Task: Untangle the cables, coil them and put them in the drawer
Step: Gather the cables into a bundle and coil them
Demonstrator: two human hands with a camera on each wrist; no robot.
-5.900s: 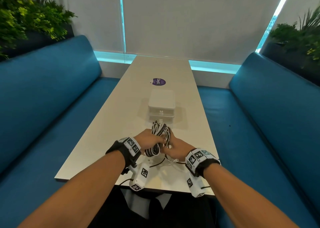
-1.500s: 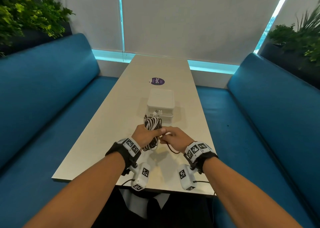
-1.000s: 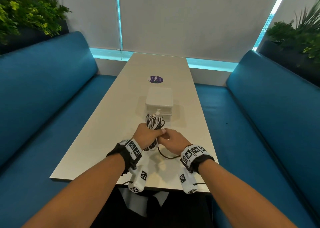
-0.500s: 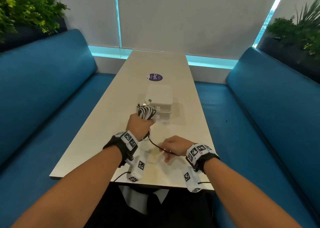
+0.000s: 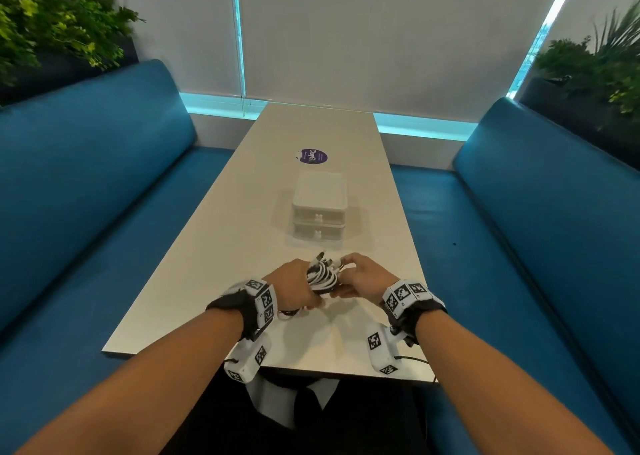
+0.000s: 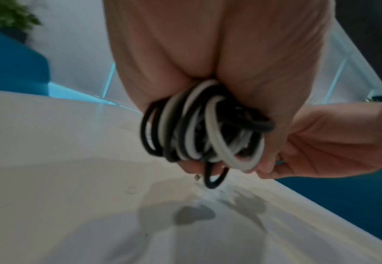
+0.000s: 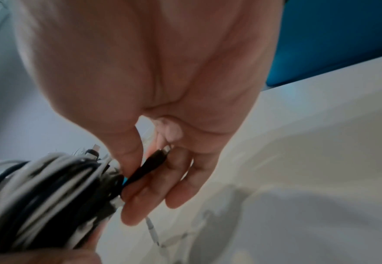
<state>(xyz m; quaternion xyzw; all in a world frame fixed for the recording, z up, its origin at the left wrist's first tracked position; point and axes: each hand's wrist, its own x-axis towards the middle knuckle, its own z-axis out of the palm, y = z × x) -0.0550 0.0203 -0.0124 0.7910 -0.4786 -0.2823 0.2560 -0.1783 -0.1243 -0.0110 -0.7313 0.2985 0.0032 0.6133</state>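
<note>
Moved: right hand back up at the coil vs 0.5 s ago; loose black tail now wound in.
L hand: fingers curled round coil, held just above table.
R hand: thumb + fingers pinching black plug at coil's side.
Coil feel: light, soft, springy, prob. wants to unwind; grip across all loops, plug tucked.
Drawer: shut, beyond hands.

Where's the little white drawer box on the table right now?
In the head view the white drawer box sits mid-table, just beyond the hands and cable bundle, with the purple sticker behind it.
</note>
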